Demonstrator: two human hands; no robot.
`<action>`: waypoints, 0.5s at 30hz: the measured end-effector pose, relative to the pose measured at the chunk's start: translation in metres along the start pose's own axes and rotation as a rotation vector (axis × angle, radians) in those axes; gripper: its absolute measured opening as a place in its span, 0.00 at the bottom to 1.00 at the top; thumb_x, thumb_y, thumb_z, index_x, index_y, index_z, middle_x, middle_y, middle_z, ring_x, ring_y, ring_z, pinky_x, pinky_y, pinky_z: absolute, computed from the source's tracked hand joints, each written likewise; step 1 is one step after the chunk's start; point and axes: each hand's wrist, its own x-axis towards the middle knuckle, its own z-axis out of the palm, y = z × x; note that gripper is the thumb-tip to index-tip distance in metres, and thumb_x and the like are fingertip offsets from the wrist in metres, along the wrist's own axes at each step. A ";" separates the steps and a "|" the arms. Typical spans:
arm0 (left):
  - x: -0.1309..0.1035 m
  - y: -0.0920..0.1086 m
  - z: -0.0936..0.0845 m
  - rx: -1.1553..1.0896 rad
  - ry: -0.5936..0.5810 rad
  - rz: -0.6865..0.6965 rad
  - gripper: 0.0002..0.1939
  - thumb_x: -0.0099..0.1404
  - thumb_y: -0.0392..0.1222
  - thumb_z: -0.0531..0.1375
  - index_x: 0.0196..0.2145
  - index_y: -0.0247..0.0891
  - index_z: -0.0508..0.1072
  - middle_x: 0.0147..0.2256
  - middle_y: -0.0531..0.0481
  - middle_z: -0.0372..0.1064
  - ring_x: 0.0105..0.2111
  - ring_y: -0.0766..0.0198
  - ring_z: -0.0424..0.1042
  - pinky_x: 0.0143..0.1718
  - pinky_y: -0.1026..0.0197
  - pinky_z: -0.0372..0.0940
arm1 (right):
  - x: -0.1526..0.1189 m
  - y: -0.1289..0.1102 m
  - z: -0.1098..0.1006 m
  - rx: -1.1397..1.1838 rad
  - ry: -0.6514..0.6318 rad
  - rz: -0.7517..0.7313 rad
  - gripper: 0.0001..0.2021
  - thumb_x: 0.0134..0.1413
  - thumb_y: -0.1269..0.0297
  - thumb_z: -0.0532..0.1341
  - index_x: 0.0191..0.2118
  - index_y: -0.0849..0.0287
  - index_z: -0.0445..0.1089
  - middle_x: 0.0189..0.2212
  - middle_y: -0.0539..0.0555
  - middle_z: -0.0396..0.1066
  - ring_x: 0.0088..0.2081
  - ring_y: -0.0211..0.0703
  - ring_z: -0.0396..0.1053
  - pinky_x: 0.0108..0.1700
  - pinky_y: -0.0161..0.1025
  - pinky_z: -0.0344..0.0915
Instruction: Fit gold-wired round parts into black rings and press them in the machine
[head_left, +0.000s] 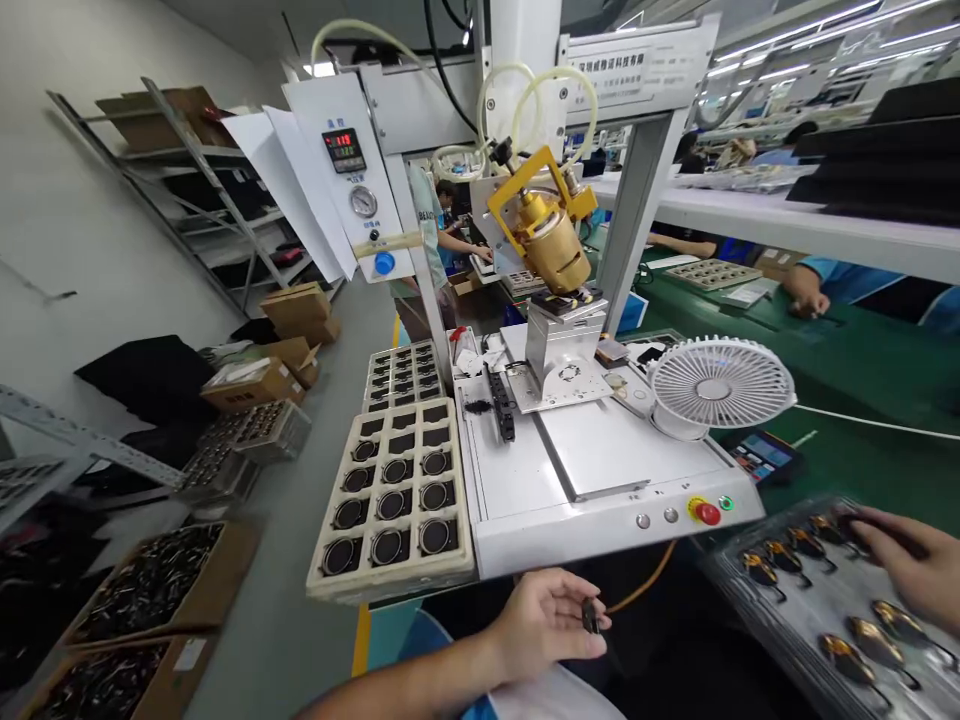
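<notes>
"What's in the containers, by the head view?"
"Round dark pieces (390, 545) sit in the cream tray's (405, 582) compartments; gold-and-black parts (847, 660) lie in the clear tray (817, 600)."
"And the hands?"
"The left hand (544, 620) pinches a small dark piece (590, 615) near the machine base's (570, 545) front edge. The right hand (919, 565) is at a dark item (896, 532) over the clear tray; gripped or not, I can't tell."
"Open room?"
"Bare plate before the metal fixture (559, 350)."
"Beyond?"
"Green tabletop (885, 375) right, cartons (296, 315) left."
</notes>
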 end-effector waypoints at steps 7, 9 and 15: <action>0.019 0.026 0.020 -0.154 -0.330 -0.129 0.37 0.42 0.37 0.81 0.51 0.38 0.79 0.56 0.35 0.72 0.40 0.53 0.84 0.36 0.60 0.74 | -0.165 -0.108 0.064 0.348 -0.383 -0.300 0.11 0.55 0.47 0.67 0.35 0.44 0.83 0.39 0.58 0.80 0.37 0.60 0.79 0.35 0.51 0.80; 0.022 0.026 0.020 -0.182 -0.397 -0.144 0.38 0.42 0.36 0.81 0.52 0.40 0.78 0.57 0.35 0.72 0.39 0.53 0.84 0.36 0.60 0.74 | -0.186 -0.121 0.078 0.390 -0.457 -0.384 0.10 0.62 0.53 0.65 0.34 0.50 0.80 0.37 0.57 0.78 0.34 0.53 0.78 0.33 0.43 0.79; 0.019 0.018 0.009 -0.242 -0.378 -0.170 0.37 0.44 0.39 0.81 0.51 0.32 0.78 0.37 0.39 0.81 0.36 0.51 0.84 0.36 0.60 0.71 | -0.199 -0.142 0.089 0.327 -0.446 -0.585 0.09 0.70 0.63 0.57 0.35 0.54 0.70 0.36 0.57 0.73 0.34 0.45 0.75 0.36 0.38 0.74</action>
